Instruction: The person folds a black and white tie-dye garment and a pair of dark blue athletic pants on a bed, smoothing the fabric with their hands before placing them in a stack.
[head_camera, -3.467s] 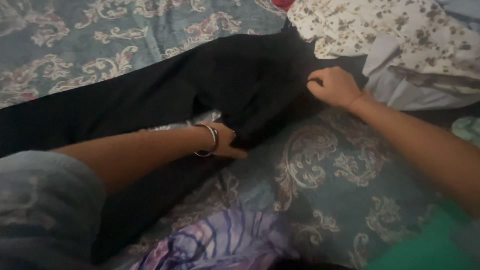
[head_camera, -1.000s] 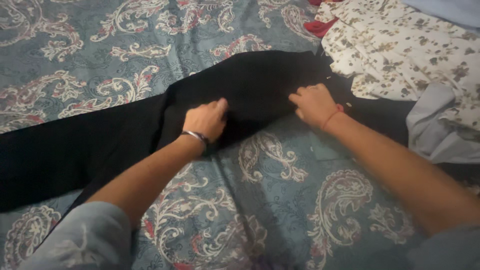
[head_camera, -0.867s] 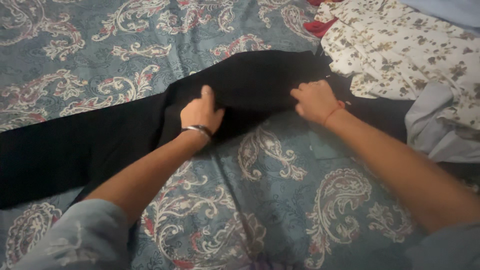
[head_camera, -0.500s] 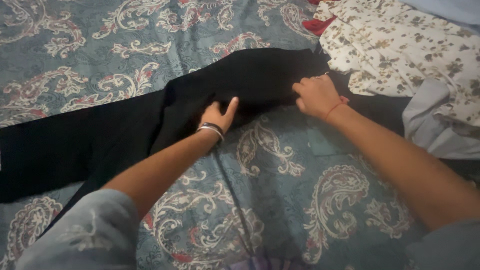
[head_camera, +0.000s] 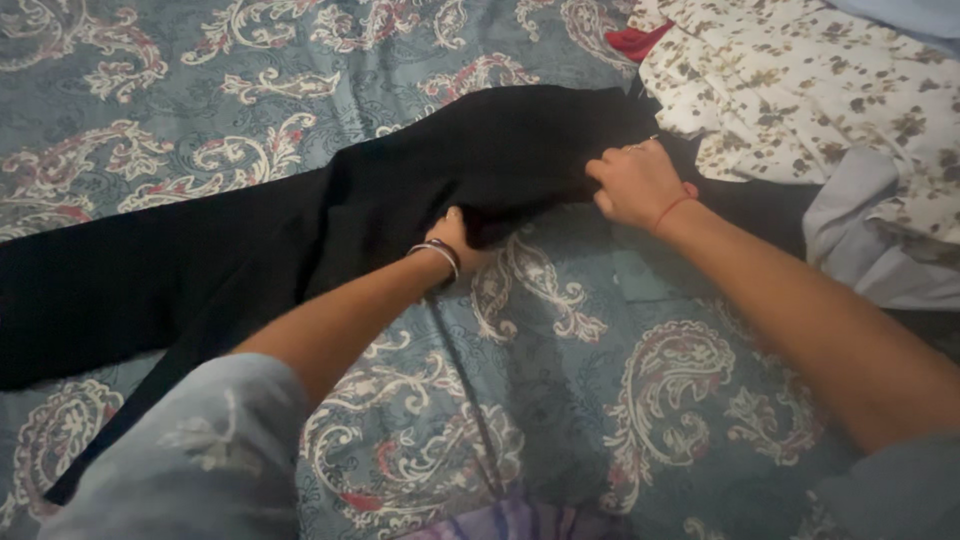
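Head view: black garment (head_camera: 300, 230) lies flat on the patterned bedspread (head_camera: 600, 400), long axis running from lower left to upper right. Both hands sit at its near edge — left hand (head_camera: 455, 238) tucked under the cloth, fingers hidden, grip unclear. Right hand (head_camera: 635, 185) is closed, pinching the edge at the upper-right end, just beside the floral cloth (head_camera: 800, 90).

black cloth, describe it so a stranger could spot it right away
On the blue-grey paisley bedspread, look across the middle: the black cloth stretches from the left edge to the floral fabric. The left hand and right hand both grip its near edge. It is the only plain black piece, with no pattern.
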